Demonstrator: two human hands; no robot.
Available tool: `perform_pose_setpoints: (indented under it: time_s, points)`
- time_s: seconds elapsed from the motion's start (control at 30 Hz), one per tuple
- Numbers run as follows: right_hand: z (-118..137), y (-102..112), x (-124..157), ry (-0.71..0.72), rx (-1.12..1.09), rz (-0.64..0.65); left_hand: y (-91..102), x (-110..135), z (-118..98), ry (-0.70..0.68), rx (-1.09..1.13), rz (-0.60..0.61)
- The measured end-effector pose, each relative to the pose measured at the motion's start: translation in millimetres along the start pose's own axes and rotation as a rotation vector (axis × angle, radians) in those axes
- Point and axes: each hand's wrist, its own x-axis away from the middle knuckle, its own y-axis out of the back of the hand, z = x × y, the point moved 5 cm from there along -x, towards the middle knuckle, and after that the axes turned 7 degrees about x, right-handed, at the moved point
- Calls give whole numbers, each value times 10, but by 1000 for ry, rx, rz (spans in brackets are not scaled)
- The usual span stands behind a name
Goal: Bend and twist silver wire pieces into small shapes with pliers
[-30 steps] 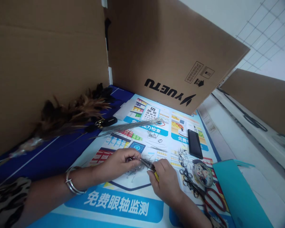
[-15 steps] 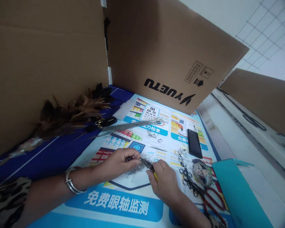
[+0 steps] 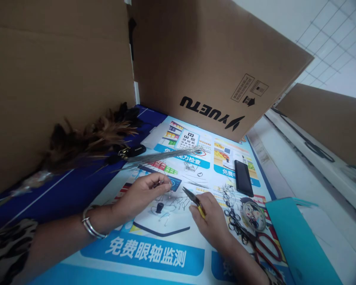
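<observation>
My left hand (image 3: 146, 194) is raised a little over the printed table cover, its thumb and fingers pinched together on a small thin piece that looks like wire. My right hand (image 3: 210, 217) is wrapped around pliers (image 3: 193, 198) with dark pointed jaws and yellow handles. Their tips point up and left towards my left hand, with a gap between them. Between and below the hands, thin bent wire pieces (image 3: 180, 202) lie loose on the cover. A small black spool-like thing (image 3: 159, 208) stands under my left hand.
Long straight wires (image 3: 169, 155) lie in a bundle behind my hands. To the right are a black phone (image 3: 243, 178), a tape roll (image 3: 254, 216), black-ringed wire pieces (image 3: 231, 215), red-handled scissors (image 3: 268, 245) and a teal folder (image 3: 299, 237). Brown feathers (image 3: 91, 138) line the left cardboard wall (image 3: 59, 63).
My hands have moved apart. The pliers have come away from the left fingers towards the right, and my left hand has lifted slightly up and left, uncovering the black spool-like thing.
</observation>
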Motion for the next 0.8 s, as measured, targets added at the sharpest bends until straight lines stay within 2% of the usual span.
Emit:
perform_pose_setpoints:
  time_s: [0.1,0.17,0.27,0.4,0.63,0.8]
  points:
    - [16,62,3,45,185,121,19,-6,-1,-8,13,-32]
    - [43,128,13,69,289,157,16,-9,6,2,28,-24]
    - [106,189,36,83,348,208,17,-9,-3,-10,33,-28]
    - [209,159,72,104,393,272,15,-7,-17,-32,42,-35]
    - [276,50,92,143,546,265,12,-11,-10,-25,21,-22]
    - [269,25,95,186,575,228,15,-9,6,-26,18,-15]
